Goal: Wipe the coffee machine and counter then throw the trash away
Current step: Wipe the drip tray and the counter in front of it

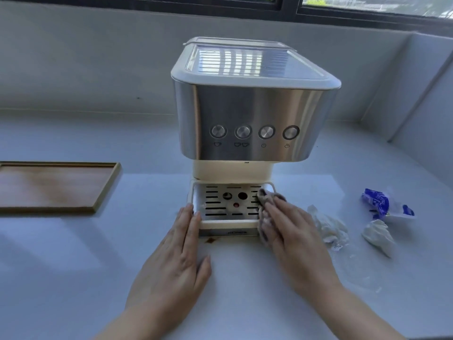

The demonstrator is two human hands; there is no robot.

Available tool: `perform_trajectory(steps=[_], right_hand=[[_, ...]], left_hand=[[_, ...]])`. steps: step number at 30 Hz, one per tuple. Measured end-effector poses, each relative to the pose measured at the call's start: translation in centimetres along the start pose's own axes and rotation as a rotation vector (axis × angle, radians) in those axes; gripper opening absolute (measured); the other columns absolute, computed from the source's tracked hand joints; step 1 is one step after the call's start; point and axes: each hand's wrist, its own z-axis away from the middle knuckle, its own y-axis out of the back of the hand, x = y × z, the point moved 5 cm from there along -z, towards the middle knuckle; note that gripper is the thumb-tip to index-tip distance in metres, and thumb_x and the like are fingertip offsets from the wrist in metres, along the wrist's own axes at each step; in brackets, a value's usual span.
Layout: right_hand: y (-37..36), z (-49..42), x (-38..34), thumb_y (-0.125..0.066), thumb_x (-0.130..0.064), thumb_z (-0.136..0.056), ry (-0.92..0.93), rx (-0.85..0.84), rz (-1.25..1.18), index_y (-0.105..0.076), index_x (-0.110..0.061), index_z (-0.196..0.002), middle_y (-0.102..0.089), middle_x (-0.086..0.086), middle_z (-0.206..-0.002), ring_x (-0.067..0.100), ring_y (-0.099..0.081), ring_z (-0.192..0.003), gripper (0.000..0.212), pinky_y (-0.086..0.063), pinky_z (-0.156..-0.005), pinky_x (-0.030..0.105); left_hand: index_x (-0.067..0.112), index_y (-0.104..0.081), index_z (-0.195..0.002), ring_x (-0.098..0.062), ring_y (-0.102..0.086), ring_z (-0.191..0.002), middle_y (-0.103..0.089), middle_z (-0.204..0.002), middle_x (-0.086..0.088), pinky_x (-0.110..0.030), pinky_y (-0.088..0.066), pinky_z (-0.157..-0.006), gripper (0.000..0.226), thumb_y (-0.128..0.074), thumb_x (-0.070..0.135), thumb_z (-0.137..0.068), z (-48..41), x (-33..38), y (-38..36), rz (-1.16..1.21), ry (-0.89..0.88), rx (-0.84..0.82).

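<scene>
A steel and cream coffee machine (252, 111) stands on the white counter (73, 266), its slotted drip tray (220, 204) facing me. My right hand (294, 239) presses a grey cloth (263, 200) flat against the tray's right edge. My left hand (176, 263) lies flat on the counter, fingertips touching the tray's left front corner. A brown coffee stain (211, 240) marks the counter just below the tray. To the right lie two crumpled white tissues (328, 227) (378, 235) and a blue and white wrapper (382, 203).
A shallow wooden tray (56, 187) sits on the counter at the left. A white wall rises behind the machine, with a window above it. A side wall (429, 106) closes the counter at the right. Clear plastic film (360, 268) lies near the tissues.
</scene>
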Motion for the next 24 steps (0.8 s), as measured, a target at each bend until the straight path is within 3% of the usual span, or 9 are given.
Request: perform_trajectory(steps=[2,4,8,12,15,18,21,24], right_hand=[[0.3,-2.1,0.7,-0.05,-0.022,-0.102,-0.08,-0.033,-0.062,-0.06,-0.011,-0.133,-0.053,-0.002,-0.143,0.012,-0.037,-0.139,0.035,-0.017,-0.117,0.018],[0.1,-2.2,-0.1,-0.049,-0.02,-0.102,-0.048,-0.041,-0.034,-0.059,-0.009,-0.134,-0.052,0.0,-0.145,0.01,-0.032,-0.142,0.035,-0.011,-0.118,0.015],[-0.9,1.3,-1.6,-0.056,-0.021,-0.1,0.144,-0.105,0.084,-0.058,-0.005,-0.134,-0.053,0.007,-0.145,0.025,-0.041,-0.141,0.038,-0.035,-0.115,0.042],[-1.2,-2.9,0.1,-0.04,-0.018,-0.104,0.068,-0.227,0.014,-0.061,-0.008,-0.127,-0.057,0.0,-0.138,0.019,-0.045,-0.136,0.032,-0.037,-0.11,0.033],[-1.4,-5.8,-0.3,-0.04,-0.021,-0.102,0.012,-0.202,0.149,-0.057,-0.008,-0.131,-0.052,0.006,-0.144,0.023,-0.041,-0.137,0.036,-0.032,-0.113,0.033],[-1.3,-3.9,-1.8,-0.043,-0.023,-0.099,0.162,-0.192,0.238,-0.063,-0.008,-0.124,-0.061,0.006,-0.135,0.023,-0.049,-0.132,0.036,-0.024,-0.114,0.026],[-0.9,-2.7,-1.4,-0.051,-0.02,-0.093,0.257,-0.088,0.203,-0.07,-0.006,-0.116,-0.066,0.008,-0.129,0.024,-0.058,-0.125,0.032,-0.035,-0.113,0.03],[-0.5,-5.0,-0.2,-0.057,-0.002,-0.09,0.091,-0.061,0.067,-0.071,0.0,-0.104,-0.072,0.013,-0.112,0.028,-0.066,-0.11,0.019,-0.043,-0.105,0.025]], left_hand=[[0.026,0.015,-0.152,0.004,0.018,-0.144,0.026,-0.159,0.015,-0.018,-0.001,-0.118,0.078,-0.015,0.058,-0.087,0.0,0.0,0.0,0.014,0.001,0.003],[0.027,0.017,-0.151,0.004,0.018,-0.144,0.027,-0.158,0.016,-0.021,-0.004,-0.119,0.078,-0.016,0.058,-0.087,0.0,0.0,0.1,0.018,0.007,0.004],[0.029,0.02,-0.15,0.004,0.02,-0.144,0.029,-0.157,0.016,-0.018,0.001,-0.118,0.078,-0.014,0.059,-0.086,0.0,0.1,0.1,0.01,0.008,0.006],[0.028,0.022,-0.149,0.002,0.021,-0.144,0.029,-0.158,0.014,-0.014,0.011,-0.114,0.078,-0.013,0.059,-0.087,0.0,0.2,0.1,-0.017,-0.01,0.004],[0.029,0.026,-0.147,0.002,0.023,-0.144,0.032,-0.157,0.015,-0.017,0.006,-0.117,0.077,-0.016,0.057,-0.089,0.0,0.1,0.1,-0.018,-0.009,0.019],[0.028,0.027,-0.145,0.0,0.022,-0.145,0.031,-0.157,0.012,-0.019,0.006,-0.118,0.078,-0.025,0.053,-0.093,-0.1,0.2,0.1,-0.009,-0.02,0.009],[0.027,0.028,-0.144,-0.001,0.022,-0.145,0.031,-0.157,0.01,-0.016,0.013,-0.115,0.075,-0.018,0.055,-0.091,-0.1,0.3,0.2,-0.02,-0.024,0.008],[0.027,0.031,-0.142,0.0,0.026,-0.143,0.034,-0.156,0.01,-0.015,0.015,-0.114,0.074,-0.014,0.055,-0.09,0.0,0.4,0.2,-0.028,-0.021,0.003]])
